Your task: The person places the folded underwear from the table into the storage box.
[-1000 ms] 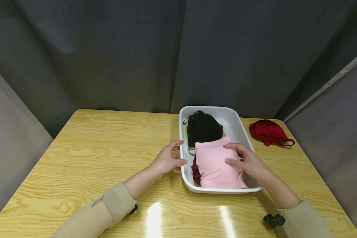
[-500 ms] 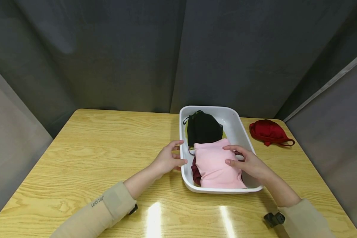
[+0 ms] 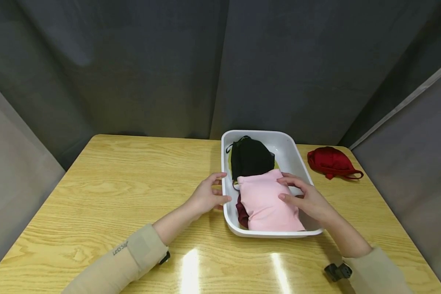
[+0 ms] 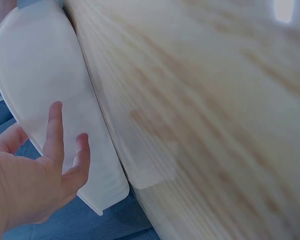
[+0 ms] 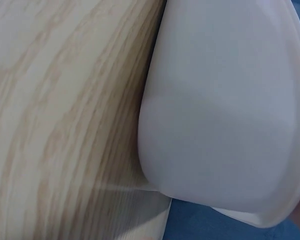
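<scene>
In the head view, a folded pink garment [image 3: 268, 204], perhaps a bra top, lies in the near half of a white plastic tub [image 3: 287, 147]. My right hand [image 3: 310, 200] reaches over the tub's right side, its thumb and index finger apart and touching the pink cloth; its other fingers are partly hidden. My left hand [image 3: 206, 196] rests at the left rim, with thumb and index tips over the edge. The left wrist view shows its other fingers spread along the outer wall. Behind the pink piece sits a folded black bra [image 3: 252, 158]. The right wrist view shows only the tub's outside.
A folded red bra [image 3: 332, 160] lies on the wooden table [image 3: 132, 183], right of the tub. Dark red cloth [image 3: 241, 212] shows under the pink garment, and yellow-green cloth [image 3: 277, 165] under the black one. Grey curtains [image 3: 150, 73] stand behind the table.
The pink garment has shifted slightly left under my right hand, whose fingers have moved a little. My left hand stays at the tub's left rim.
</scene>
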A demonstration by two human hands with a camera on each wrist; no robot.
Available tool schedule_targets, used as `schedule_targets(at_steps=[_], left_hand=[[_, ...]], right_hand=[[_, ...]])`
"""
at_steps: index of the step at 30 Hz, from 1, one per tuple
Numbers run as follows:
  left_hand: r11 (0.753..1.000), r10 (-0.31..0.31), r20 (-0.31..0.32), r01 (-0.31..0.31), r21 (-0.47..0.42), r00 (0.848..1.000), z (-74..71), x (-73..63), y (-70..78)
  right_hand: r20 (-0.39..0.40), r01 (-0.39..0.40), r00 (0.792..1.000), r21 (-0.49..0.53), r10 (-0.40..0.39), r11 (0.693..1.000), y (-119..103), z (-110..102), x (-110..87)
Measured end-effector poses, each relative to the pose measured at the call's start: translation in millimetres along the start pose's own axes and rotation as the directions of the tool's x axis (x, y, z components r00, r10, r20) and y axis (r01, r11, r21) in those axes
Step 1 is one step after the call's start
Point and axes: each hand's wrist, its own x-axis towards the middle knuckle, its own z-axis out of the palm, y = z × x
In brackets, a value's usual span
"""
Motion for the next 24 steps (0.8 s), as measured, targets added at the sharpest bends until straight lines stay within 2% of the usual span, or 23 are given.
schedule_targets(at_steps=[4, 15, 24], left_hand=[[1.000, -0.005, 0.000, 0.005, 0.011, 1.000, -0.5, 0.4, -0.5], [1.000, -0.004, 0.005, 0.004, 0.016, 1.000, -0.4, 0.9, -0.4], [1.000, -0.005, 0.003, 0.005, 0.016, 1.000, -0.7, 0.2, -0.2]], right_hand=[[-0.009, 0.012, 1.000, 0.000, -0.012, 1.000, -1.8, -2.9, -1.5], [-0.066, 0.030, 0.997, -0.090, -0.036, 0.995, -13.6, -17.9, -8.9], [-0.141, 0.067, 0.987, -0.083, -0.078, 0.994, -17.5, -31.3, -13.6]])
